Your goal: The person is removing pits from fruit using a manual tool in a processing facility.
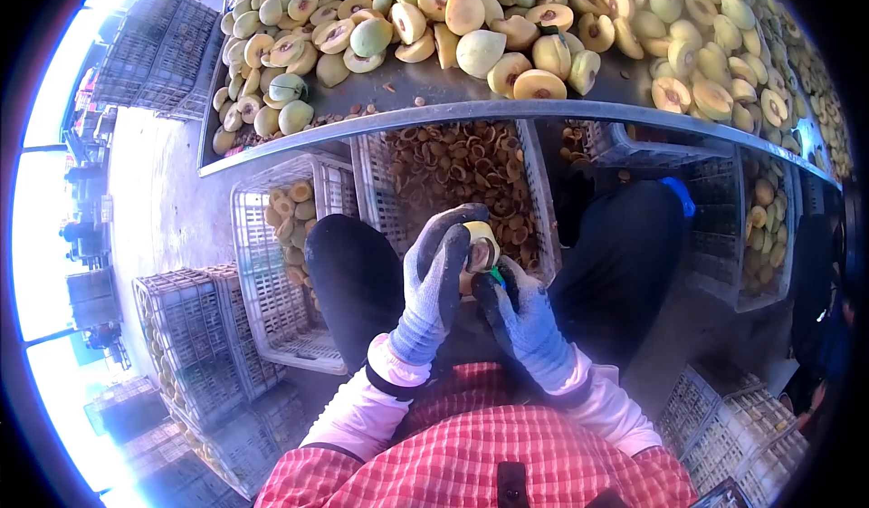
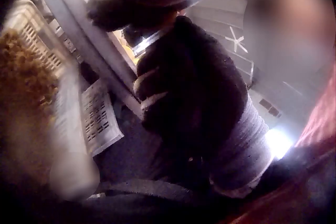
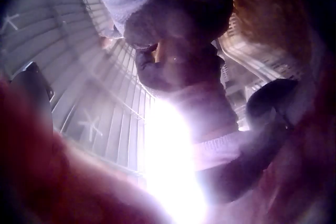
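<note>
Held a cut fruit (image 1: 484, 244) in the left hand (image 1: 430, 282), with a green tool (image 1: 497, 275) in the right hand (image 1: 528, 309)

Gripped the cut fruit in the left hand, fingers and thumb curled round its side, brown hollow turned toward the right hand. Pinched the green tool in the right hand, close against the fruit's lower edge. Wore pale gloves with dark palms on both hands. Kept the fruit between the knees, in front of a crate (image 1: 369, 182) of brown, shell-like pieces. Had a second crate (image 1: 255, 295) with yellowish fruit pieces beside the left knee (image 1: 351, 254), and another crate (image 1: 742, 273) with fruit beyond the right knee (image 1: 625, 259). Faced a metal-edged table (image 1: 444, 112) bearing many halved fruits. Sat with stacked crates (image 1: 195, 345) on the left, and more slatted crates (image 1: 738, 422) at lower right. Showed mostly dark, blurred gloves in both wrist views, too dim for finer detail of the grip.
</note>
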The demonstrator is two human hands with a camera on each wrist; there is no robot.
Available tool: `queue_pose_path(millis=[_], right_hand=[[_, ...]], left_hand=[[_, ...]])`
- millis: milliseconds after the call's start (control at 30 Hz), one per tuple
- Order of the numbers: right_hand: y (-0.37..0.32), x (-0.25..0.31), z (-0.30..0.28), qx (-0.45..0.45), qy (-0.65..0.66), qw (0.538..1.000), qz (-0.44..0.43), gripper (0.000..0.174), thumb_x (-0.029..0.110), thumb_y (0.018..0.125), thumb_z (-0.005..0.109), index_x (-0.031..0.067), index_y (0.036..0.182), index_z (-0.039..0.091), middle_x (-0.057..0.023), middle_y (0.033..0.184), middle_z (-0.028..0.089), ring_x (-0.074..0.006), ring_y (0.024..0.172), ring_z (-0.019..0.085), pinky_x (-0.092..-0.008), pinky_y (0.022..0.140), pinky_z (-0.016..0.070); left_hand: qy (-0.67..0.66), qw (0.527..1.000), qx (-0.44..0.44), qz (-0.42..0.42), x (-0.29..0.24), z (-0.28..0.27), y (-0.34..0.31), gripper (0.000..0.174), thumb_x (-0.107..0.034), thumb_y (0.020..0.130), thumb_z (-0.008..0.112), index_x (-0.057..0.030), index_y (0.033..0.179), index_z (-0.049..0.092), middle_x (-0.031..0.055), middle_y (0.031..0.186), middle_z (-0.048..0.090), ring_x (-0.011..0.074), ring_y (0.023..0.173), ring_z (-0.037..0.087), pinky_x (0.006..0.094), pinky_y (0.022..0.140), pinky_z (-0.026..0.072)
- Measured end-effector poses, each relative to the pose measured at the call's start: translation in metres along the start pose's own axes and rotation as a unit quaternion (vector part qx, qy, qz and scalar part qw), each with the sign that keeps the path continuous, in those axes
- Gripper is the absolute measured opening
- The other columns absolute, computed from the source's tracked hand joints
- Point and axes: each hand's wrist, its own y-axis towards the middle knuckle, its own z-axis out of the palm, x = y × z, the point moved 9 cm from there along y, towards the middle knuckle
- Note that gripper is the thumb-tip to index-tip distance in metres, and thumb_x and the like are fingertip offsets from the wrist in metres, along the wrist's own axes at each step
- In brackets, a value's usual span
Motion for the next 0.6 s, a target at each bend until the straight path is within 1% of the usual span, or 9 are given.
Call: queue_pose_path(millis=[67, 167, 267, 333, 367, 400, 467, 567, 600], right_hand=[[0.0, -0.002, 0.002, 0.013, 0.032, 0.999, 0.005, 0.026, 0.022, 0.093, 0.057, -0.0017, 0.104, 0.057, -0.0223, 0.077, 0.062, -0.0361, 0.072, 0.064, -0.0384, 0.062, 0.047], [-0.004, -0.015, 0.009, 0.065, 0.035, 0.997, 0.016, 0.026, 0.022, 0.094, 0.057, -0.0024, 0.104, 0.057, -0.0196, 0.078, 0.063, -0.0304, 0.072, 0.065, -0.0365, 0.063, 0.0472], [-0.008, -0.03, 0.013, 0.067, 0.158, 0.982, 0.08, 0.026, 0.022, 0.095, 0.055, -0.0021, 0.104, 0.057, -0.0135, 0.08, 0.064, -0.0209, 0.071, 0.061, -0.0327, 0.064, 0.0465], [-0.012, -0.047, 0.015, 0.011, 0.226, 0.968, 0.109, 0.021, 0.022, 0.096, 0.054, 0.0014, 0.102, 0.058, -0.003, 0.084, 0.059, -0.0105, 0.074, 0.055, -0.0252, 0.065, 0.0444], [-0.014, -0.054, 0.016, -0.018, 0.259, 0.958, 0.123, 0.019, 0.022, 0.097, 0.054, 0.0031, 0.101, 0.058, 0.0022, 0.085, 0.057, -0.0053, 0.076, 0.052, -0.0215, 0.066, 0.0433], [-0.012, -0.05, 0.016, -0.021, 0.239, 0.966, 0.1, 0.02, 0.023, 0.097, 0.054, 0.0038, 0.1, 0.058, 0.002, 0.083, 0.057, -0.0056, 0.074, 0.052, -0.0213, 0.065, 0.0432], [-0.009, -0.042, 0.016, -0.025, 0.199, 0.978, 0.053, 0.022, 0.026, 0.098, 0.053, 0.005, 0.099, 0.058, 0.0014, 0.079, 0.057, -0.0062, 0.071, 0.052, -0.0209, 0.063, 0.0428], [-0.01, -0.032, 0.023, 0.064, 0.271, 0.956, 0.089, 0.033, 0.035, 0.099, 0.049, 0.0031, 0.096, 0.058, -0.0049, 0.076, 0.059, -0.0117, 0.063, 0.053, -0.0248, 0.058, 0.0428], [-0.015, -0.033, 0.03, 0.1, 0.366, 0.914, 0.144, 0.035, 0.038, 0.099, 0.048, 0.0045, 0.093, 0.057, -0.0048, 0.074, 0.058, -0.0119, 0.059, 0.052, -0.0244, 0.054, 0.0414]], left_hand=[[0.028, 0.999, 0.013, 0.021, -0.001, 0.001, 0.001, 0.032, -0.022, 0.096, 0.052, 0.0026, 0.115, 0.059, 0.0083, 0.104, 0.063, 0.0135, 0.092, 0.059, 0.0269, 0.084, 0.0468], [0.038, 0.995, 0.083, 0.036, 0.007, 0.005, 0.004, 0.031, -0.021, 0.096, 0.053, 0.0026, 0.115, 0.059, 0.0083, 0.103, 0.063, 0.0121, 0.09, 0.059, 0.0264, 0.083, 0.0469], [0.007, 0.995, 0.092, -0.032, 0.018, 0.007, 0.005, 0.03, -0.021, 0.096, 0.053, 0.0023, 0.114, 0.059, 0.0082, 0.101, 0.063, 0.0115, 0.089, 0.058, 0.0258, 0.082, 0.0469], [0.014, 0.997, 0.053, -0.059, 0.019, 0.007, 0.002, 0.031, -0.023, 0.096, 0.053, 0.0013, 0.115, 0.059, 0.0075, 0.1, 0.062, 0.0116, 0.089, 0.058, 0.0254, 0.082, 0.047], [-0.028, 0.997, 0.021, -0.075, 0.017, 0.012, 0.0, 0.031, -0.023, 0.096, 0.053, 0.001, 0.115, 0.059, 0.0073, 0.1, 0.062, 0.0117, 0.089, 0.058, 0.0255, 0.082, 0.0471], [-0.07, 0.993, -0.011, -0.09, 0.017, 0.014, -0.003, 0.031, -0.023, 0.096, 0.053, 0.0008, 0.115, 0.059, 0.0072, 0.1, 0.062, 0.0118, 0.09, 0.058, 0.0255, 0.082, 0.0471], [-0.051, 0.995, -0.021, -0.081, 0.02, 0.011, -0.003, 0.029, -0.023, 0.097, 0.052, 0.0006, 0.113, 0.06, 0.0071, 0.101, 0.062, 0.0122, 0.091, 0.057, 0.0259, 0.082, 0.0474], [0.044, 0.998, -0.005, -0.033, 0.016, 0.007, 0.005, 0.027, -0.019, 0.094, 0.054, 0.0012, 0.111, 0.06, 0.0093, 0.099, 0.064, 0.015, 0.089, 0.061, 0.0274, 0.08, 0.049], [0.087, 0.996, 0.011, 0.0, 0.011, 0.008, 0.007, 0.027, -0.018, 0.093, 0.056, 0.0013, 0.111, 0.06, 0.0103, 0.099, 0.064, 0.0159, 0.089, 0.062, 0.0279, 0.08, 0.0494]])
